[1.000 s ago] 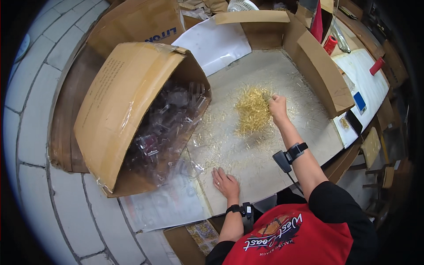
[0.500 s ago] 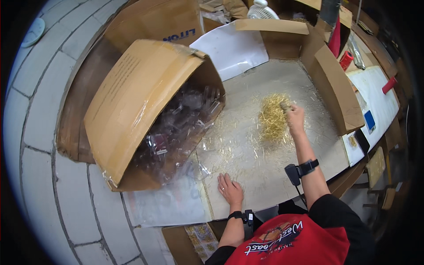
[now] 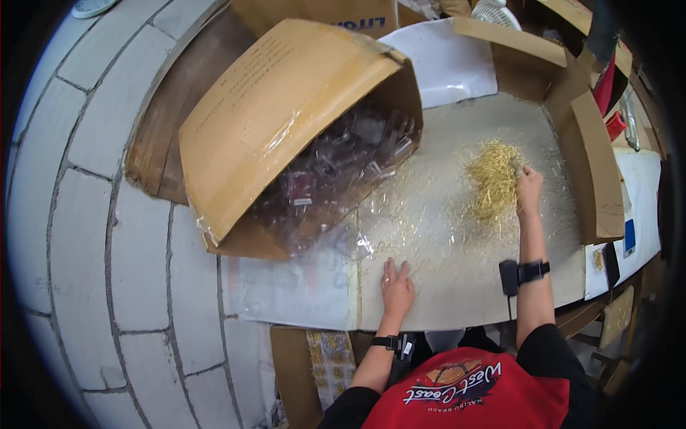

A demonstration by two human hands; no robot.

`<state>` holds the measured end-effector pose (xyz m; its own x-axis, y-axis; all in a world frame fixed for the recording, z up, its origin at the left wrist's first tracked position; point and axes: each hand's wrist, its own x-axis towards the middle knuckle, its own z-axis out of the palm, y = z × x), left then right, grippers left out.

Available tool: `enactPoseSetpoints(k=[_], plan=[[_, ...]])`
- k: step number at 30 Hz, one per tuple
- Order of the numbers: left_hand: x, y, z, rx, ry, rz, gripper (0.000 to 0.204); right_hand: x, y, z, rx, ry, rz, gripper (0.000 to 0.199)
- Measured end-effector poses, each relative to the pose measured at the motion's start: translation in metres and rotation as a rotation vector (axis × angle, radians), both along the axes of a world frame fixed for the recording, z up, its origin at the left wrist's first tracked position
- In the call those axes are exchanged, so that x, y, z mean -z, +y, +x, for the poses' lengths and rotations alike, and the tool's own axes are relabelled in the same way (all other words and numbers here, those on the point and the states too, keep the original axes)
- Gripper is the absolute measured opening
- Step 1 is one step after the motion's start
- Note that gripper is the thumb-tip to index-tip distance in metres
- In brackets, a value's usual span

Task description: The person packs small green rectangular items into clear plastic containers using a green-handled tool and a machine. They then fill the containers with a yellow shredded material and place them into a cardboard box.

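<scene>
A heap of thin, gold-coloured sticks or pins lies on the grey tabletop, with loose ones strewn around it. At the heap's right edge my right hand is closed round a small greyish thing that I cannot make out. Near the table's front edge my left hand rests on the surface, fingers spread and nothing in it. To the left, a big cardboard box lies tipped on its side. Its mouth faces the heap and shows many clear plastic cases.
Cardboard walls border the table's right and far sides. A white sheet lies at the back. Beyond the right wall are a red roll and a blue flat object. Below the front edge sits a tray of small gold items.
The whole view has shifted, so table, box and hands appear farther right and higher. My right hand stays closed at the heap's right edge; my left hand stays on the table.
</scene>
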<state>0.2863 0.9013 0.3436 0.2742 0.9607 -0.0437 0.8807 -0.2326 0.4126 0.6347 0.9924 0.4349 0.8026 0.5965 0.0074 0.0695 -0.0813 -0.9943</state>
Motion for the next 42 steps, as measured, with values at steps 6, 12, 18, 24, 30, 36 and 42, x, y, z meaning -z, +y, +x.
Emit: enactPoseSetpoints(k=[6, 12, 18, 24, 30, 36, 42], plan=[[-0.047, 0.041, -0.092, -0.415, -0.303, 0.189, 0.027, -0.008, -0.007, -0.007, -0.014, 0.072, -0.041, 0.023], [-0.097, 0.157, -0.252, -0.878, -0.371, 0.628, 0.05, -0.01, -0.002, 0.014, 0.0, 0.081, 0.088, 0.025], [-0.108, 0.196, -0.281, -0.676, -0.188, 0.293, 0.036, 0.001, -0.023, 0.023, 0.023, 0.028, 0.013, 0.028], [-0.148, 0.217, -0.263, -0.839, -0.321, 0.211, 0.034, 0.035, -0.027, 0.057, -0.063, 0.314, 0.107, 0.03], [-0.124, 0.222, -0.269, -0.768, -0.453, 0.04, 0.038, 0.016, -0.018, 0.06, -0.033, 0.18, 0.057, 0.031], [-0.076, 0.157, -0.255, -0.668, -0.484, 0.134, 0.04, 0.013, -0.021, 0.056, -0.002, -0.185, -0.069, 0.028], [0.014, 0.012, -0.221, -1.142, -0.556, 0.295, 0.047, 0.003, -0.022, 0.054, 0.023, -0.188, -0.095, 0.025]])
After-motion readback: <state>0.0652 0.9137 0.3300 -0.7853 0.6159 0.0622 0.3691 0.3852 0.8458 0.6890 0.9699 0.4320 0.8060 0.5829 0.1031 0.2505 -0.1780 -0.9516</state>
